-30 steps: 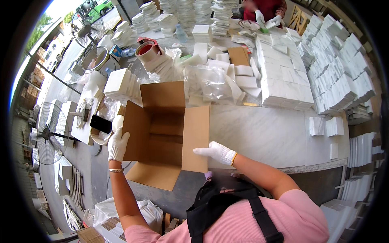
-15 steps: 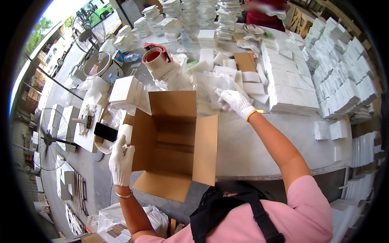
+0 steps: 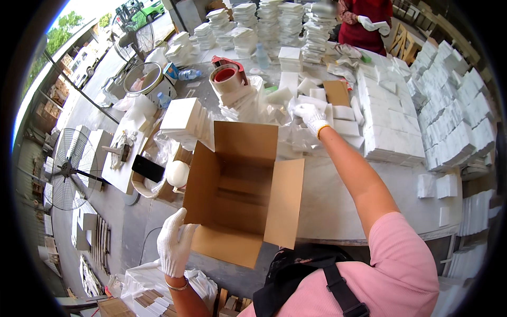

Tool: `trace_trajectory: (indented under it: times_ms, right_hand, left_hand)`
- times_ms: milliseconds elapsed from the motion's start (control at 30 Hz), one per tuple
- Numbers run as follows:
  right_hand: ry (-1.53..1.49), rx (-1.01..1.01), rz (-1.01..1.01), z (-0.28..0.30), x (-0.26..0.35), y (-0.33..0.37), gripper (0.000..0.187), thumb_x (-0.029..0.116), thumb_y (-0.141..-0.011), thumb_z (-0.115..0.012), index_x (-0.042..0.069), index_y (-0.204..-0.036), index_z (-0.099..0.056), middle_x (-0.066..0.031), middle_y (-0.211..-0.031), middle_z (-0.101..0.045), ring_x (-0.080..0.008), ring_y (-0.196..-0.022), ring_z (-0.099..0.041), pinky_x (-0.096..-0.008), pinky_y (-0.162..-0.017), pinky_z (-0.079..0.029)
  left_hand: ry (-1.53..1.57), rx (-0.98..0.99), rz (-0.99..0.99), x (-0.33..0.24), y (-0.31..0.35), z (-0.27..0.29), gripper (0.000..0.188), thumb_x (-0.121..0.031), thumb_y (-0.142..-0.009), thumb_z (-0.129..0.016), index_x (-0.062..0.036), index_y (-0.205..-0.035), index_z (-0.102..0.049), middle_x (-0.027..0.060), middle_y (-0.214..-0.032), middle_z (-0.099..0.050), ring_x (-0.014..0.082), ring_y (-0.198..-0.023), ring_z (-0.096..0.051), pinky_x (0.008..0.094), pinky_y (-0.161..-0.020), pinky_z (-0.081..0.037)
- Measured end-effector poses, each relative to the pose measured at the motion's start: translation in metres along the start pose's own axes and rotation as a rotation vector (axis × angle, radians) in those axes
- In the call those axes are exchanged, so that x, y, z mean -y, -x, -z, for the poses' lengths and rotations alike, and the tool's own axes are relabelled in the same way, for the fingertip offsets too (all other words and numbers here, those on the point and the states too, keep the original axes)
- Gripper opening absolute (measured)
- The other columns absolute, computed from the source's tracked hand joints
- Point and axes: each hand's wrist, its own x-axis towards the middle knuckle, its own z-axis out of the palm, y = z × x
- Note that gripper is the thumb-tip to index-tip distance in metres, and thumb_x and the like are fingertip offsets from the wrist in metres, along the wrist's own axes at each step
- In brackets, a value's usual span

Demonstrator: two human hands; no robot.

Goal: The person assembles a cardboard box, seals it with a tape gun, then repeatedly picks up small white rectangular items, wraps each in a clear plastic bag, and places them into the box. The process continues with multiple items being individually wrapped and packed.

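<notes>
Since the earlier frame, the right hand (image 3: 310,116) has stretched farther across the table (image 3: 338,206), and the left hand (image 3: 174,244) stays at the box's near left corner. Both wear white gloves. That left hand lies flat with fingers spread against the open cardboard box (image 3: 240,190), touching its left flap. Beyond the box's far flap, the right hand curls its fingers over a heap of clear plastic bags (image 3: 296,134); whether it pinches one cannot be told. Just right of that hand rise stacks of white tiles (image 3: 391,127). A tape roll (image 3: 228,79) sits farther off, left of it.
</notes>
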Motion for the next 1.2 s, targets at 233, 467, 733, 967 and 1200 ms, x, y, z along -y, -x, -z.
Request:
trace_trajectory:
  times_ms: [233,467,733,967,1200]
  right_hand:
    - [-0.079,-0.282,0.098,0.095,-0.009,0.053,0.026,0.026,-0.090,-0.073,0.002,-0.100,-0.077,-0.0053,-0.096,-0.073,-0.0135,-0.093,-0.065,-0.0300,-0.088,-0.049]
    - [-0.652,-0.329,-0.028,0.132,-0.031,0.109,0.031,0.021,-0.091,-0.079,0.006,-0.118,-0.072,-0.0024,-0.106,-0.073,-0.0141,-0.103,-0.065,-0.0310,-0.100,-0.048]
    - [-1.116,-0.193,-0.279,0.172,-0.042,0.147,0.019,0.023,-0.099,-0.070,0.014,-0.116,-0.072,-0.0004,-0.106,-0.074,-0.0180,-0.095,-0.070,-0.0344,-0.085,-0.059]
    - [-1.195,-0.068,-0.365,0.203,-0.063,0.176,0.030,0.043,-0.097,-0.071,0.014,-0.106,-0.071,-0.0010,-0.100,-0.074,-0.0174,-0.091,-0.069,-0.0352,-0.082,-0.059]
    - [-1.150,-0.105,-0.342,0.204,-0.086,0.172,0.036,0.048,-0.094,-0.074,0.014,-0.105,-0.070,-0.0016,-0.096,-0.073,-0.0191,-0.086,-0.068,-0.0362,-0.082,-0.057]
  left_hand:
    - [0.084,0.006,-0.099,-0.037,-0.006,-0.025,0.035,-0.003,-0.089,-0.070,0.0018,-0.124,-0.069,0.0171,-0.116,-0.072,0.0253,-0.097,-0.071,0.0337,-0.088,-0.056]
    - [0.337,0.166,-0.201,-0.136,-0.013,-0.077,0.037,-0.002,-0.088,-0.072,0.0015,-0.125,-0.070,0.0147,-0.114,-0.072,0.0208,-0.097,-0.070,0.0313,-0.086,-0.056]
    - [0.412,0.533,0.009,-0.231,0.020,-0.248,0.087,-0.042,-0.092,-0.074,-0.0008,-0.158,-0.035,0.0204,-0.152,-0.051,0.0285,-0.135,-0.055,0.0394,-0.110,-0.044]
    - [0.819,0.531,0.368,-0.198,0.036,-0.385,0.104,-0.046,-0.093,-0.074,-0.0079,-0.166,-0.011,0.0150,-0.165,-0.030,0.0308,-0.148,-0.037,0.0467,-0.119,-0.032]
    - [1.177,0.671,0.451,-0.228,0.020,-0.408,0.107,-0.045,-0.095,-0.072,-0.0121,-0.167,0.000,0.0134,-0.167,-0.024,0.0359,-0.149,-0.033,0.0560,-0.118,-0.031]
